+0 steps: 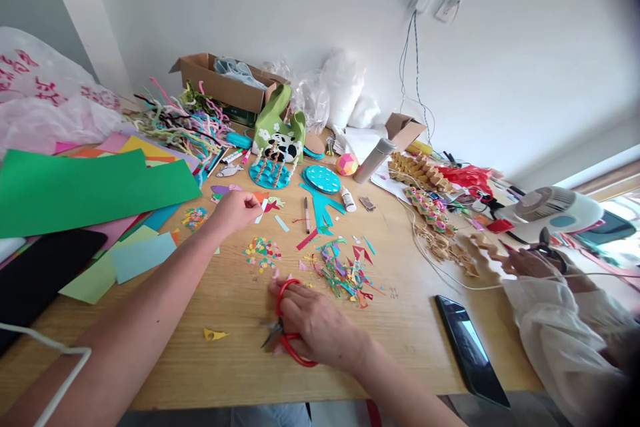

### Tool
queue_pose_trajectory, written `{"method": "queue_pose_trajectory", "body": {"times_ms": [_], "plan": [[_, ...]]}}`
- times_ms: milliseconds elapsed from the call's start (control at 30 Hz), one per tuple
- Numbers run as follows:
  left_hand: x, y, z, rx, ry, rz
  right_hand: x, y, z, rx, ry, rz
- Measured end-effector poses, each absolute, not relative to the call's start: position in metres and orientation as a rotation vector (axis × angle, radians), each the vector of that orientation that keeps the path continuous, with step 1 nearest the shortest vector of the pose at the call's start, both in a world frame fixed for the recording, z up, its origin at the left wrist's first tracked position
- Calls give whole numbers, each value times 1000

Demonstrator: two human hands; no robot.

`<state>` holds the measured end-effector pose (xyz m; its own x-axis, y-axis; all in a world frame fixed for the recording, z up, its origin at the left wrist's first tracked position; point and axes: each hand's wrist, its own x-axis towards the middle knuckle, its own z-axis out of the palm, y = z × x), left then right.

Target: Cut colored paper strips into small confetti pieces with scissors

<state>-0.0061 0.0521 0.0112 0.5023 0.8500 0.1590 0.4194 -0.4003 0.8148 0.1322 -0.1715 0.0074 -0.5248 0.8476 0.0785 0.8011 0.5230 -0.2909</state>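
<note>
My left hand [241,209] is reached out over the far side of the table, thumb and finger pinched on a small pale strip of paper [261,215]. Just beyond it lie colourful paper fish [274,203]. Nearer to me, my right hand [315,320] is wrapped round scissors [290,344] with red handles, their blades pointing left and down. A yellow paper scrap [215,334] lies to the left of the blades. Between my hands sits a pile of coloured paper dots [262,253].
Paper shreds [347,270] are heaped right of the dots, with a pen [307,215] behind. Green card [90,190] covers the left side. A phone [467,347] lies at the right, beside a co-worker's hand [533,261]. A grey bottle [374,160] stands at the back.
</note>
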Motion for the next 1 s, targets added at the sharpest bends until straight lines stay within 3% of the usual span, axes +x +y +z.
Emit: {"method": "queue_pose_trajectory", "body": {"times_ms": [167, 400, 600, 833, 1000], "plan": [[-3, 51, 6, 1848, 982, 780, 162, -185, 14, -1772, -2352, 223], [-7, 42, 15, 1501, 862, 812, 157, -171, 12, -1775, -2335, 306], [-8, 18, 13, 1097, 791, 675, 179, -158, 23, -1956, -1846, 170], [-6, -12, 7, 935, 728, 695, 146, -103, 23, -1562, -1193, 906], [-5, -21, 4, 928, 696, 703, 131, -88, 11, -1474, -1041, 935]]}}
